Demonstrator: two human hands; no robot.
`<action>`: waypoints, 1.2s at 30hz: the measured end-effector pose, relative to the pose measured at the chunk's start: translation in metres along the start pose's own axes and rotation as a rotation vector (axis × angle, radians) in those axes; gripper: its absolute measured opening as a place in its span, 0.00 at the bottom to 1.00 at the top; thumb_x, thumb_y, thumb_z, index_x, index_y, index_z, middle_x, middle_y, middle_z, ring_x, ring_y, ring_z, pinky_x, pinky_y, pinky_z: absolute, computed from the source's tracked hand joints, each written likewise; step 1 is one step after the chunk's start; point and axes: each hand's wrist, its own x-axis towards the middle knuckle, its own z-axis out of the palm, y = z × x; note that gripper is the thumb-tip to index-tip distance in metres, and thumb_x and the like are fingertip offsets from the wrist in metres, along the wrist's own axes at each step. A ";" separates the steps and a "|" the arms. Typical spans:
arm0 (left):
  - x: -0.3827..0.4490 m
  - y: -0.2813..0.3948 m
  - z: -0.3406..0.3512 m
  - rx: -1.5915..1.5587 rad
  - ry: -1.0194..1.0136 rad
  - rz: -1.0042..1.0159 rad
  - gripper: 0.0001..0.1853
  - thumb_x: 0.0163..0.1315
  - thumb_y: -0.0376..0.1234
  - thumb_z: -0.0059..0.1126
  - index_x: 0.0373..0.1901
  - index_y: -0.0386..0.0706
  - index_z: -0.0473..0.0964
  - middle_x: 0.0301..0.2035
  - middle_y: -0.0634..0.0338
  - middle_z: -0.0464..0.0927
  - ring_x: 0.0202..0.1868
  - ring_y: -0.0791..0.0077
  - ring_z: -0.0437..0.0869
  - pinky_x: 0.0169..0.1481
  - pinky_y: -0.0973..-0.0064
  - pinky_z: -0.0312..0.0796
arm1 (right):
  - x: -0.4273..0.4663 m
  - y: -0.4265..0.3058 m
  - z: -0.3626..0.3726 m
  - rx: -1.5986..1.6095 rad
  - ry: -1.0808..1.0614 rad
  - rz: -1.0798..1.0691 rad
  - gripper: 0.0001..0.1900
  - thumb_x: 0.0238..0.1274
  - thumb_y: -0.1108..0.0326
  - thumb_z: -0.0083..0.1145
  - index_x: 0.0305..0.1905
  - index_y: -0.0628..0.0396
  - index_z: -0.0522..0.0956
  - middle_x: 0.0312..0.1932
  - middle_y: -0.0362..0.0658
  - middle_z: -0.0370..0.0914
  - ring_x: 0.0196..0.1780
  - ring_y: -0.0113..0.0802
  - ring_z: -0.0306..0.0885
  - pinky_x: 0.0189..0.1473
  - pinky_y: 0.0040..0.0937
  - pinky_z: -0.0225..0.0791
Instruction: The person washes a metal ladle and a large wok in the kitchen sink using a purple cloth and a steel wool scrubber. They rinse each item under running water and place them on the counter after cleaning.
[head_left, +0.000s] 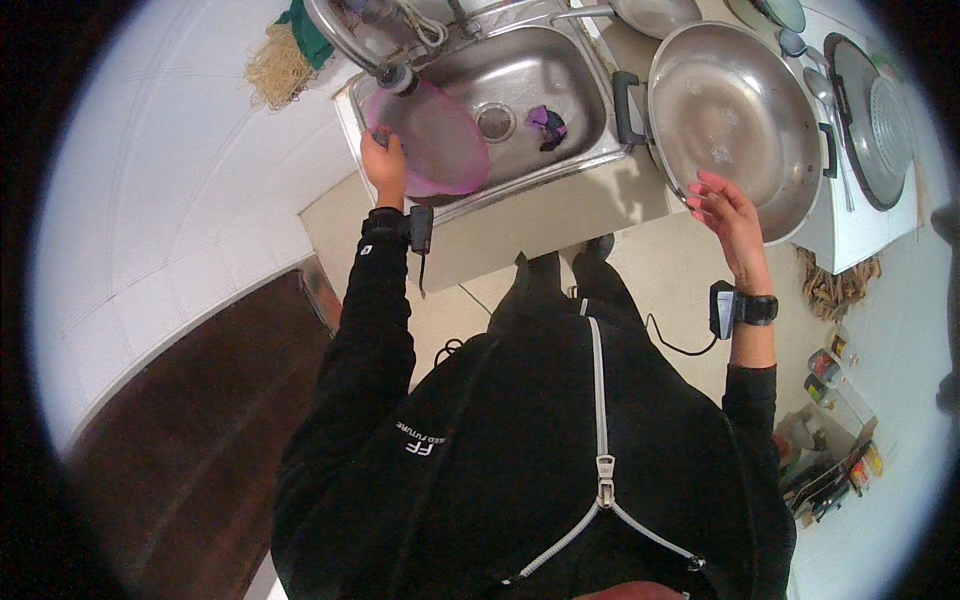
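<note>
My left hand (384, 165) is at the left edge of the sink, its fingers curled around a small dark object (382, 136) that is mostly hidden. Beside it a translucent pink plastic basin (450, 146) rests tilted in the stainless steel sink (540, 67), below the faucet head (397, 77). A purple and black crumpled cloth (547, 127) lies right of the drain (496, 121). On the right, my right hand (726, 214) is over the near rim of a large steel wok (731, 112), fingers apart and holding nothing.
Another steel pan (660, 13) lies behind the wok. A ladle (819, 86) and a dark-rimmed lid (866, 135) are on the white surface at right. Tan netting (277, 69) hangs at upper left. Bottles (823, 367) stand low on the right. A dark brown panel (217, 420) is at lower left.
</note>
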 end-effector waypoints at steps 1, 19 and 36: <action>-0.001 -0.010 0.011 -0.060 -0.023 -0.030 0.11 0.53 0.32 0.55 0.37 0.38 0.72 0.34 0.50 0.75 0.39 0.54 0.77 0.45 0.63 0.68 | 0.000 0.000 -0.001 -0.014 0.031 0.019 0.15 0.65 0.72 0.44 0.55 0.57 0.71 0.47 0.43 0.76 0.47 0.29 0.76 0.48 0.25 0.70; -0.013 -0.045 0.025 0.189 -0.327 -0.102 0.20 0.55 0.36 0.54 0.46 0.34 0.68 0.42 0.41 0.76 0.46 0.46 0.76 0.50 0.57 0.68 | -0.001 -0.004 0.006 -0.083 0.047 0.032 0.16 0.64 0.72 0.44 0.55 0.59 0.70 0.47 0.45 0.76 0.47 0.30 0.76 0.47 0.25 0.69; -0.089 0.229 0.028 -1.269 -1.316 -0.650 0.10 0.67 0.33 0.45 0.48 0.42 0.65 0.51 0.57 0.68 0.53 0.69 0.73 0.53 0.67 0.69 | -0.007 -0.018 0.039 -0.283 -0.249 -0.247 0.17 0.61 0.77 0.47 0.55 0.54 0.72 0.44 0.39 0.75 0.41 0.25 0.76 0.43 0.24 0.70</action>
